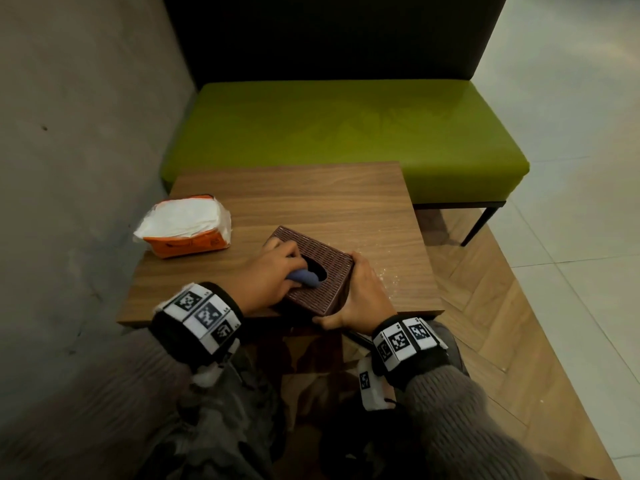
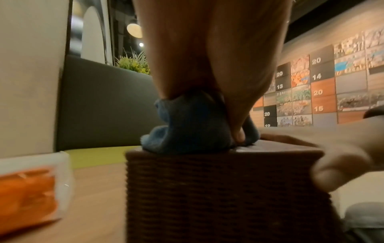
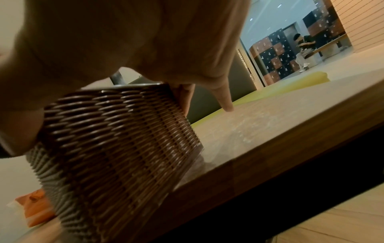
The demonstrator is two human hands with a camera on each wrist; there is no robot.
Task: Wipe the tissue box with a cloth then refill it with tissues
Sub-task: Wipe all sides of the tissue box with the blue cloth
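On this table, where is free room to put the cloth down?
The widest bare patch of the table is the far strip, between the tissue pack and the green bench. Right of the tissue box there is room too, but with white specks. The near edge is crowded: the left hand presses the cloth, and the right hand holds the box.

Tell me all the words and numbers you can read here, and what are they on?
"20 13", "20 14", "20 15": dark and orange panels on the photo wall, left wrist view.
"20" again on a lower dark panel; the number below it is cut off.
Orange tissue pack: printing too blurred to read.
Wristband markers: black and white codes, no words.
Vertical sign by the doorway: too small to read.
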